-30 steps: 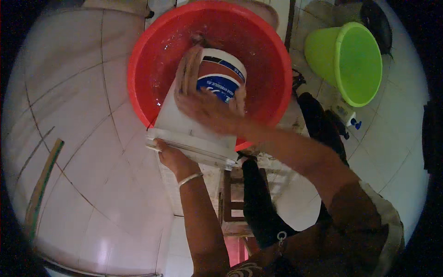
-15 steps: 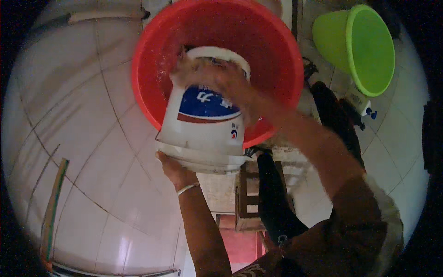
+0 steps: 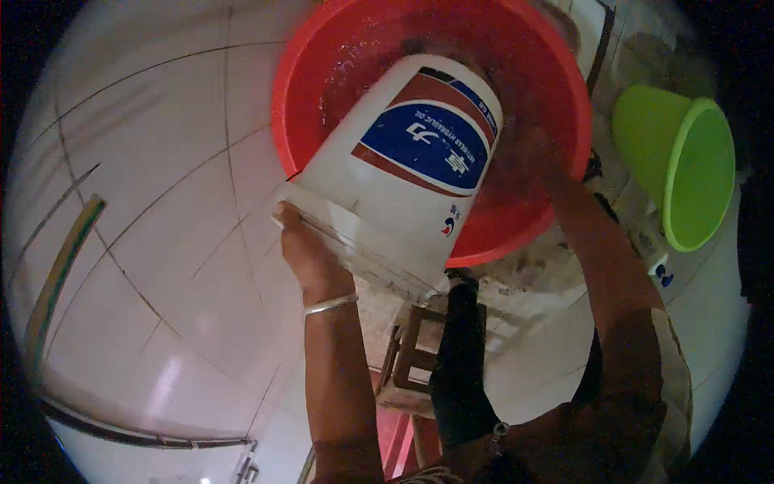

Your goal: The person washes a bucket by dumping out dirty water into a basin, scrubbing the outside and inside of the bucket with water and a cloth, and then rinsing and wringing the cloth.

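Observation:
A white plastic bucket [image 3: 395, 189] with a blue and red-brown label lies tilted over the large red basin [image 3: 300, 97], its rim toward me and its base inside the basin. My left hand [image 3: 310, 256], with a bangle on its wrist, grips the bucket's rim, fingers out of sight beneath it. My right hand [image 3: 534, 153] is down in the shadowed right side of the basin, beside the bucket. Its fingers are dark and smeared, so I cannot see what they touch.
A light green bucket [image 3: 700, 173] lies on its side at the right. Below the basin stands a small wooden stool [image 3: 415, 355] close to my leg [image 3: 461, 355]. On the tiled floor at the left are a flat strip [image 3: 64, 274] and a dark hose-like line [image 3: 145, 436].
The white bucket has turned, its base swinging to the right. My right hand has left the bucket's side and gone down into the basin. The whole view has shifted.

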{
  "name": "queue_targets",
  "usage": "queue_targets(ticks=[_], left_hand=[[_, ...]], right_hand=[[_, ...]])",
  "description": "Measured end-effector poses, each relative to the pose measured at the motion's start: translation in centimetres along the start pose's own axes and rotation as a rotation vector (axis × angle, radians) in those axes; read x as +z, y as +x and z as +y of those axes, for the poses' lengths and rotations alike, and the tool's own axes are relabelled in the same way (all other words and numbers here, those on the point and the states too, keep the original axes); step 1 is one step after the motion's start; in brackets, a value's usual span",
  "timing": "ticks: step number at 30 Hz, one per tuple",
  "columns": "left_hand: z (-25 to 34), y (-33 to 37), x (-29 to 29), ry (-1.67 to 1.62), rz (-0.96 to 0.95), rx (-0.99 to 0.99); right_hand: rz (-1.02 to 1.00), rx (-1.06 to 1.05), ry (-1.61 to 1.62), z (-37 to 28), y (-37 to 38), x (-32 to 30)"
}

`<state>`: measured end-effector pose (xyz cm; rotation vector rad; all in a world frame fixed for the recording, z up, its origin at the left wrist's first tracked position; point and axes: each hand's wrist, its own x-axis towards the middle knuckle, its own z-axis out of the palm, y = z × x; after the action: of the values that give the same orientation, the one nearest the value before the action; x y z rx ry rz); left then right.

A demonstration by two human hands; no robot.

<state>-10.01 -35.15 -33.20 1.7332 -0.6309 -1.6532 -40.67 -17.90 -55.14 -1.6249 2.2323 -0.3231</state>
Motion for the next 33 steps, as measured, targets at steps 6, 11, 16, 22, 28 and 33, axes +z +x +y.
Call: queue_targets(ticks=[6, 11, 16, 22, 28, 33], left_hand=[[0.0, -3.8, -1.1, 0.040, 0.149, 0.051], [0.6, -3.6, 1.9, -0.082, 0.104, -0.044], [0.8, -4.5, -3.1, -0.186, 0.166, 0.059], [1.8, -6.1, -3.7, -0.327, 0.041, 0.028], [2.6, -4.2, -2.3, 0.030, -0.102, -0.093], [3.5, -3.4, 1.8, 0.114, -0.178, -0.003]], right_hand=[[-0.390, 0.221, 0.093, 0.2, -8.4, 4.6], [-0.573, 0.273, 1.429, 0.6, -15.9, 4.6], [-0.338, 0.334, 0.848, -14.2, -20.8, -13.0], [-0.195, -0.575, 0.442, -29.0, -15.1, -26.2], [0.026, -0.491, 0.492, -32.9, -8.1, -20.2], [0.135, -0.234, 0.787, -30.6, -6.2, -18.7]])
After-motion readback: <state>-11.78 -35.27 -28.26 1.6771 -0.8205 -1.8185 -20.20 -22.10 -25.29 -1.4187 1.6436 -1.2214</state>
